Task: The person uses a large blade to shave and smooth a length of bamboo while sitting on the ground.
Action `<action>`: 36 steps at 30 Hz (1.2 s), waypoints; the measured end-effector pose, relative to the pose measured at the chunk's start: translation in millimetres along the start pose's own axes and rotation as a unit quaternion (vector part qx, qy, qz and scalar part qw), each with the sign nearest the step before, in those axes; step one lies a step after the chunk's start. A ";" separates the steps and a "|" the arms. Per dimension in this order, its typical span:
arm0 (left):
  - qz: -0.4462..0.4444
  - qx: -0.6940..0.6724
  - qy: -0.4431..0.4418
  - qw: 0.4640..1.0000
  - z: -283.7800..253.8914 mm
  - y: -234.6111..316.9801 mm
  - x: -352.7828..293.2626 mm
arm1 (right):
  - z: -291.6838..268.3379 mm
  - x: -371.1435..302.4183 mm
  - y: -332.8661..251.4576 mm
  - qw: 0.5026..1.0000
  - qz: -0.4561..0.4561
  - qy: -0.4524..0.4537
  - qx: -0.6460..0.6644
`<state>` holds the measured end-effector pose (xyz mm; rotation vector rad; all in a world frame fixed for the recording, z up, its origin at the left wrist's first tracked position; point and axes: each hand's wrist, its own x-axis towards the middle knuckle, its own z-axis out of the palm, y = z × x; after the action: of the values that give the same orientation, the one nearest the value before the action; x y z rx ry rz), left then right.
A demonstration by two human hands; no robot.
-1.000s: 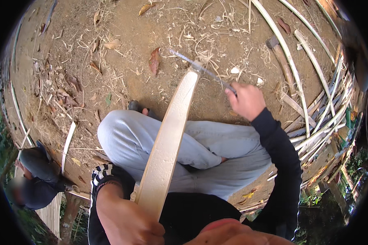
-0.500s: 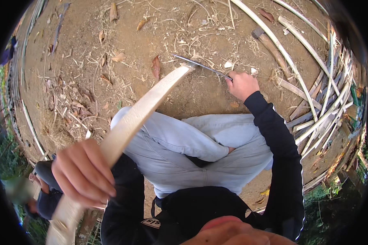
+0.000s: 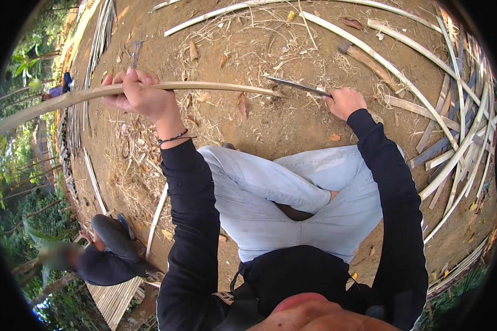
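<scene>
beyond jeans (image 3: 309, 193): left hand (image 3: 146, 99) wrapped around wood strip (image 3: 215, 86), right hand (image 3: 349, 102) clenched on knife (image 3: 295, 84) near strip's tip; right of jeans: slat pile (image 3: 443, 179).

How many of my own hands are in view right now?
2: your left bare hand at upper left, holding a long, curved, pale wooden strip, and your right bare hand right of centre, gripping a thin, grey-bladed knife.

The strip (image 3: 221, 86) extends left from near the knife (image 3: 298, 85) — piled strips (image 3: 453, 166) far right, another person (image 3: 111, 267) left.
</scene>
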<state>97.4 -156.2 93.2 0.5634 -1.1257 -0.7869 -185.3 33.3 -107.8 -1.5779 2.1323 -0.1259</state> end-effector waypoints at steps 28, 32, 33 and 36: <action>-0.117 -0.195 -0.374 0.899 70.5 -14.1 14.1 | -1.2 -29.7 -77.2 0.914 0.036 0.144 0.379; -0.120 -0.224 -0.404 0.879 90.9 -1.0 -11.7 | -6.8 -42.7 -79.4 0.908 0.022 0.166 0.383; -0.120 -0.221 -0.424 0.870 97.6 -1.7 -16.5 | 2.7 -37.0 -67.5 0.915 0.055 0.147 0.370; -0.111 -0.223 -0.470 0.847 118.6 -3.5 -16.3 | 7.9 -23.0 -43.4 0.914 0.082 0.138 0.372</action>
<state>-18.4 -146.7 121.9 -0.1491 -1.6988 -1.5684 -138.8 41.8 -92.2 -0.9606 2.0281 -1.0244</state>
